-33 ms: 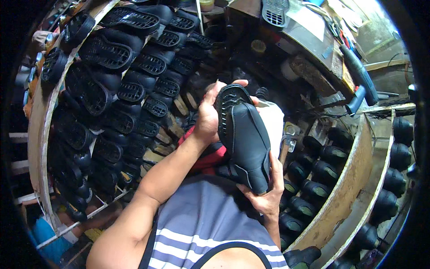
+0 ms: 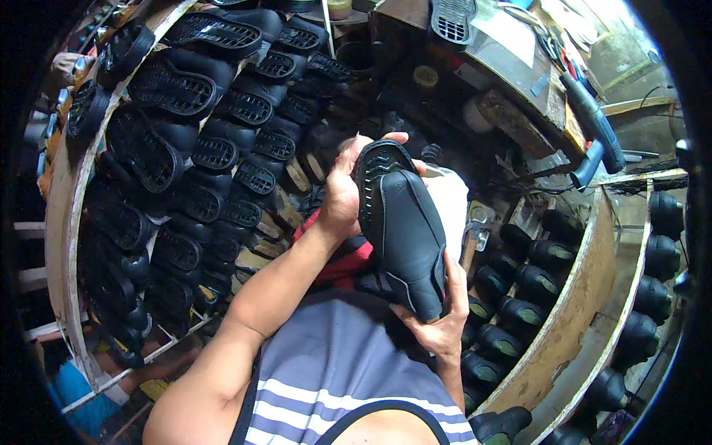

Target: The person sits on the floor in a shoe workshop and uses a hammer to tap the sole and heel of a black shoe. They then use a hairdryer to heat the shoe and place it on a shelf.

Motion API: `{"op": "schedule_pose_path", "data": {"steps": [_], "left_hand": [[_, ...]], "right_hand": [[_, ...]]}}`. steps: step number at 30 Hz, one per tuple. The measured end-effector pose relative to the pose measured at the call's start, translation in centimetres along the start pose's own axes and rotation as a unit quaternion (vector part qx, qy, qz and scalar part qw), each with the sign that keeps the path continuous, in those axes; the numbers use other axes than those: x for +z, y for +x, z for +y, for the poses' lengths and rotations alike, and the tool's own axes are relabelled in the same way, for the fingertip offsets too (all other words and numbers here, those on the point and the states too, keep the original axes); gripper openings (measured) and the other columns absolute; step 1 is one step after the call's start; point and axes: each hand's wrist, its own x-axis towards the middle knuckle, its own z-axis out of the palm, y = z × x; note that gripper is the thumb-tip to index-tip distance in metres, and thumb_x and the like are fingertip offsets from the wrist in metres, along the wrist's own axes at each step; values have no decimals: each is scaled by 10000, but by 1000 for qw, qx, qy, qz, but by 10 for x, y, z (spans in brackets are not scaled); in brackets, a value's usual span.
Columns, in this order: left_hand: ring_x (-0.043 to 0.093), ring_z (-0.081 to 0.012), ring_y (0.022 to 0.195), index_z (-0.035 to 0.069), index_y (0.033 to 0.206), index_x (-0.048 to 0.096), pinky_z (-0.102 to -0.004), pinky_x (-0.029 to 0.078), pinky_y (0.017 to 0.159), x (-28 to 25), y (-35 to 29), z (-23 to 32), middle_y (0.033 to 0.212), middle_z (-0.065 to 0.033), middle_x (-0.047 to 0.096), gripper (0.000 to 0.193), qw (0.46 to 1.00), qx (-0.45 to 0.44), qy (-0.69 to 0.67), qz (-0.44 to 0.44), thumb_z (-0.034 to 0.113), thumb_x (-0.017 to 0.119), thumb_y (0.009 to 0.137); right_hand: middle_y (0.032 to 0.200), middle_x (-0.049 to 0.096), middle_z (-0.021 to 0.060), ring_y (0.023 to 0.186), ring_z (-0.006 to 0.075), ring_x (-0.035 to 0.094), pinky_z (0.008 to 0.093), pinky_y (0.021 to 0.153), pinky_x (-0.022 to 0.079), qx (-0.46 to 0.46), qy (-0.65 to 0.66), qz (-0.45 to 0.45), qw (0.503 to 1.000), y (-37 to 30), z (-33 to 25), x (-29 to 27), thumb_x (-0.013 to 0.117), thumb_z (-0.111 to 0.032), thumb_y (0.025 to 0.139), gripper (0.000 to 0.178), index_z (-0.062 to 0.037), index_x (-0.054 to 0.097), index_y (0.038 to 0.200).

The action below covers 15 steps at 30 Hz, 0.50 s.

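My left hand (image 2: pixel 343 194) is wrapped round the left edge of a black shoe sole (image 2: pixel 369 182), its fingertips showing past the top end. Ridges and gaps show on the sole's exposed face. Over the sole lies a smooth black shoe upper (image 2: pixel 406 226) with pale piping, filled out to a firm shape and partly covering it. My right hand (image 2: pixel 443 322) cups the narrow lower end of the upper, thumb and fingers on opposite sides. Whether the two parts are joined cannot be seen. Below them is my striped grey tank top (image 2: pixel 326 356).
Slanted racks at the left carry rows of black soles (image 2: pixel 174 85) with uppers. More black shoes (image 2: pixel 519 311) fill wooden shelves (image 2: pixel 552 319) at the right. A hammer (image 2: pixel 472 245) stands beside my right hand. A blue-handled tool (image 2: pixel 593 122) hangs by the bench (image 2: pixel 415 15).
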Motion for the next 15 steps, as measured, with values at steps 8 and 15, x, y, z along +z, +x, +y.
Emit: {"op": "schedule_pose_path", "data": {"steps": [8, 15], "left_hand": [[707, -472, 1205, 71, 1510, 509, -605, 559, 1063, -3, 4, 5, 1281, -300, 720, 680, 999, -16, 30, -41, 608, 319, 1138], [733, -373, 1190, 106, 1432, 507, -511, 619, 1016, -1, 1, 4, 1340, -279, 693, 581, 998, -20, 2, -68, 578, 352, 1132]], "right_hand": [[1476, 594, 172, 1334, 308, 631, 429, 1152, 478, 0, 1, 8, 1000, 8, -4, 7, 1004, -187, 661, 1135, 28, 438, 1621], [1506, 571, 168, 1348, 281, 607, 392, 1164, 457, 3, 10, -3, 1000, 12, -5, 7, 1002, -162, 648, 1151, 45, 427, 1623]]}}
